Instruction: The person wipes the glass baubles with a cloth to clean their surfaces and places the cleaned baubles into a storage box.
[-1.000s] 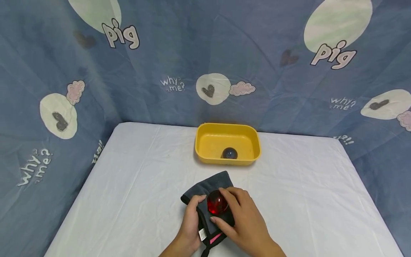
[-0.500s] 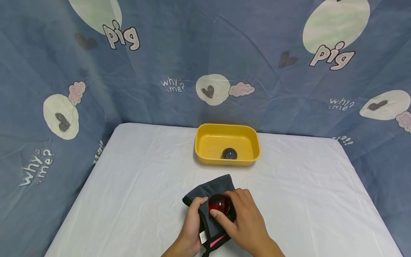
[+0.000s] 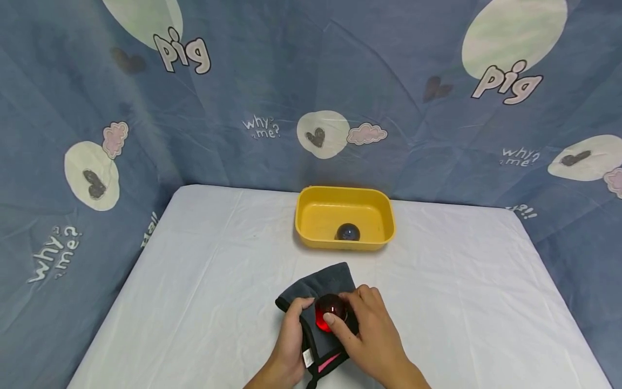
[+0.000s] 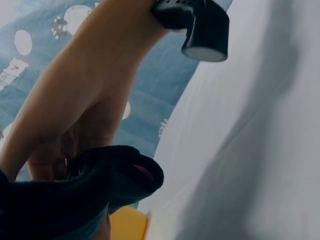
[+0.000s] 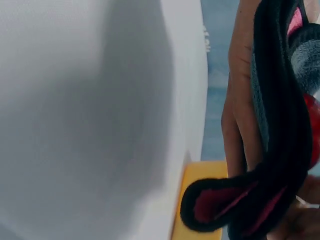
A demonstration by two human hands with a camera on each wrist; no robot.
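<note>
A dark grey cloth [image 3: 323, 283] with black edging, a white tag and a pink underside is folded in my left hand [image 3: 290, 340]. The left thumb lies on its upper side, and fingers support it from below. On the cloth sits a glossy, see-through red ball [image 3: 324, 323]. My right hand [image 3: 374, 337] pinches this ball, thumb across its near side and fingers at its right. In the right wrist view the ball [image 5: 314, 125] shows partly behind the raised cloth [image 5: 280, 110]. In the left wrist view, the cloth [image 4: 65, 202] hides the ball.
Beyond the hands, a yellow tray [image 3: 346, 245] stands near the back of the white-covered table [image 3: 194, 302]. Inside it lies a dark, shiny ball [image 3: 347, 232]. A blue printed curtain [image 3: 272, 65] hangs behind and at both sides.
My right thumb has moved up from beside the red ball onto its near face. The ball has shifted slightly towards me and turned. The cloth has moved slightly right; the tray is unchanged.
</note>
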